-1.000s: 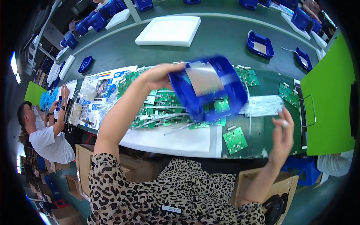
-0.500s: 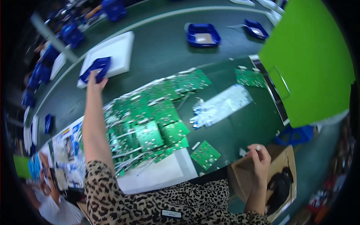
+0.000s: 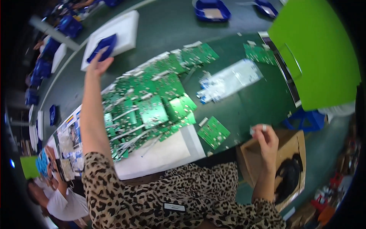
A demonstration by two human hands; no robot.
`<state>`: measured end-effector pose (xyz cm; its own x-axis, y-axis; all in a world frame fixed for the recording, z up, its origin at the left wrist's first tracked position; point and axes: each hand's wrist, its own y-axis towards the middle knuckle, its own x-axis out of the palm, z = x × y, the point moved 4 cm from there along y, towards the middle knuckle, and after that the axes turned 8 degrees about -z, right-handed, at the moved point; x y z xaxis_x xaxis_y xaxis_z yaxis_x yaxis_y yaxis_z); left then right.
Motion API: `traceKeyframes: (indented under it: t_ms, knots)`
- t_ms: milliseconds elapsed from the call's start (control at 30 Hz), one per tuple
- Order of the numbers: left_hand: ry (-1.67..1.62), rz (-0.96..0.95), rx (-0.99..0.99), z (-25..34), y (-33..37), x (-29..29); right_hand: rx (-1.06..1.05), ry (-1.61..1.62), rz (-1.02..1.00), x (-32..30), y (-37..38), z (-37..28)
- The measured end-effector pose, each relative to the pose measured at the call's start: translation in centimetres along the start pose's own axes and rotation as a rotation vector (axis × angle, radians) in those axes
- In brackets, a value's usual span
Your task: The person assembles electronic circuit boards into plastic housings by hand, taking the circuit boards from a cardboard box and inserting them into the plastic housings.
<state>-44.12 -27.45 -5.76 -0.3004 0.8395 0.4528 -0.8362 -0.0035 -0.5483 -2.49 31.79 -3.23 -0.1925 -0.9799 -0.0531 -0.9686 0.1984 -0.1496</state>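
My left hand (image 3: 99,65) is stretched far out at the left, thumb and fingers apart. Its fingertips reach the near rim of a blue plastic tray (image 3: 108,44) on a white foam block (image 3: 127,28); whether they touch it I cannot tell. My right hand (image 3: 267,140) hangs at the table's near right edge, thumb and forefinger pinched around a tiny pale piece (image 3: 252,131) too small to name. Left of this hand lies a single green circuit board (image 3: 213,133). Between my arms spread several overlapping green circuit boards (image 3: 152,110) with white connectors.
A clear plastic bag (image 3: 232,80) with blue-white bits lies right of the boards. More blue trays (image 3: 212,18) stand on the far belt. A green panel (image 3: 316,57) rises at the right. Below my right hand is an open cardboard box (image 3: 249,160). Another person (image 3: 63,198) sits at lower left.
The whole view has shifted, so the table appears higher. My left hand has drawn back slightly from the blue tray on the foam. My right hand keeps its pinch.
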Motion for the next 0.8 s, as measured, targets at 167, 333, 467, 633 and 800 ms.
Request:
traceKeyframes:
  t_ms: [167,333,467,633,800]
  knots:
    - [0.248,-0.004,0.05,-4.6,0.2,5.6,0.056,-0.061,0.005,-0.8,-3.1,1.3]
    - [0.813,0.112,0.134,-5.6,-4.7,8.1,0.052,-0.025,0.001,0.1,-2.7,0.4]
    - [1.154,-0.376,0.421,-10.8,-13.9,17.2,0.071,0.021,-0.026,0.9,-1.8,0.0]
    - [1.538,-1.207,0.458,-25.3,-27.3,24.2,-0.012,-0.022,-0.098,2.0,-1.7,0.0]
    - [1.841,-1.398,0.7,-35.2,-28.8,25.6,-0.075,-0.055,-0.181,2.7,-3.5,0.8]
